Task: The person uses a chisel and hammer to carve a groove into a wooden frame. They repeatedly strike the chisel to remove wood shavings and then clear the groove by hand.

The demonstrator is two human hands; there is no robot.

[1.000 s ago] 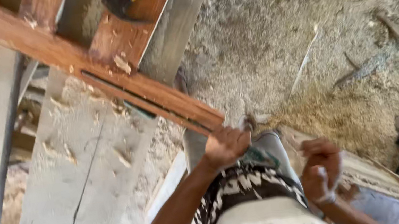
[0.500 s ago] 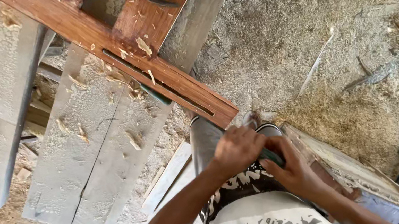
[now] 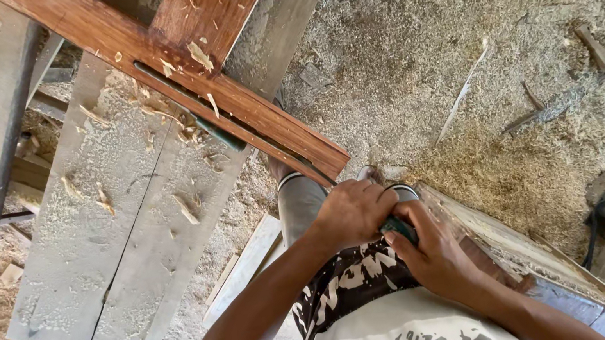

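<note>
Both hands meet in front of the person's waist: the left hand (image 3: 352, 214) and the right hand (image 3: 429, 255) grasp together a small green tool (image 3: 399, 229), just below the end of the reddish grooved plank (image 3: 230, 101).

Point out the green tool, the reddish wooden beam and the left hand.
green tool (image 3: 399, 229): head view, the bit showing between the hands.
reddish wooden beam (image 3: 264, 120): head view, top face near the groove.
left hand (image 3: 354, 212): head view, back of the hand.
</note>
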